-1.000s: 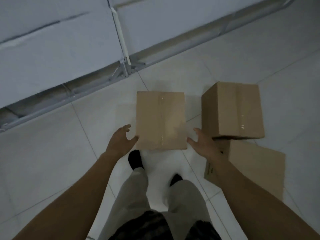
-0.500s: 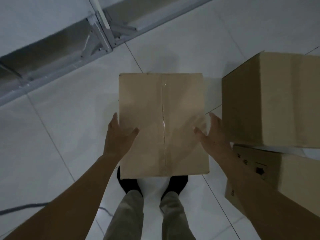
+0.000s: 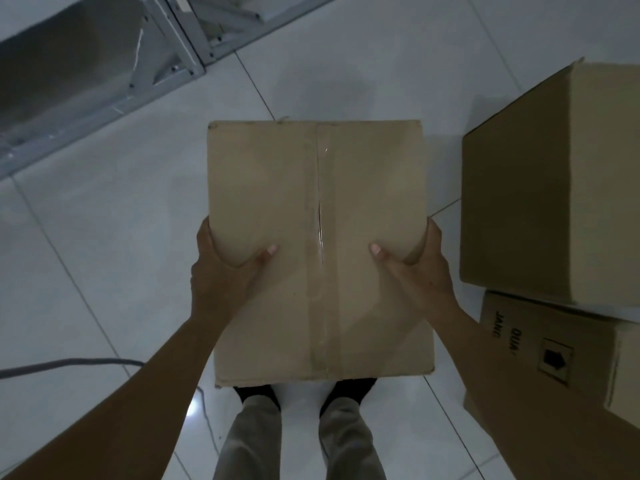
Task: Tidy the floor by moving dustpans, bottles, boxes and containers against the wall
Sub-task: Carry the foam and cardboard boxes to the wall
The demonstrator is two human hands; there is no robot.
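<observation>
Gripping the taped cardboard box [image 3: 318,251] by its sides, thumbs curled over the top, the left hand [image 3: 221,271] and right hand [image 3: 419,271] hold it above the feet (pickup step); next, carry it to the wall [image 3: 86,64].

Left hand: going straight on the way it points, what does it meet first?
The left hand grips the box; past it, floor, then likely the metal frame, depth unclear.
</observation>
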